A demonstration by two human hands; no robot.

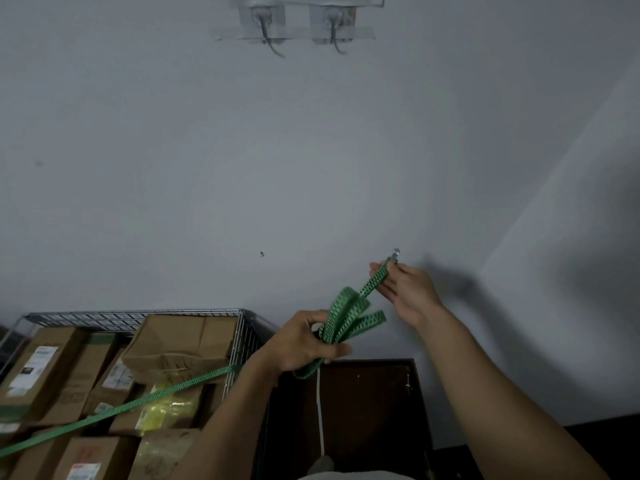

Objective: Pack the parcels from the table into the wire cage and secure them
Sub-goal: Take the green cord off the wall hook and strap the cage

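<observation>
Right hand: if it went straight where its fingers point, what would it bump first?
Probably the grey wall. The right hand points up and left, pinching the end of the green strap; nothing else shows in that line, though depth is unclear.

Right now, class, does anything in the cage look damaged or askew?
Yes. The top box in the cage looks crushed: its front wall is creased and buckled, and it sits tilted on the other parcels. The green strap crosses the load diagonally, not squarely.
</observation>
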